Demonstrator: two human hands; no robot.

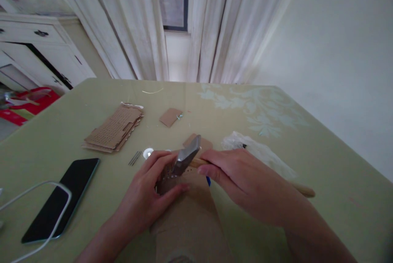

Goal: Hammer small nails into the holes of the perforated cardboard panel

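My right hand (230, 173) is wrapped around the wooden handle of a hammer (186, 156), whose grey metal head is tilted over a piece of cardboard. The handle's end sticks out to the right beyond my wrist. My left hand (147, 189) grips a brown cardboard piece (190, 214) dotted with small holes, thumb on its near side and fingers curled along the far left. The hammer head hides part of the holes and whatever lies under it. A bit of something blue (208, 181) shows beneath the cardboard's right edge.
A stack of punched cardboard (113, 130) lies at the left, near several thin metal pins (135, 158) and a shiny white disc (147, 153). A small cardboard square (170, 117) sits further back. A phone (61, 201) with a white cable (66, 191) and a plastic bag (260, 152) flank my hands.
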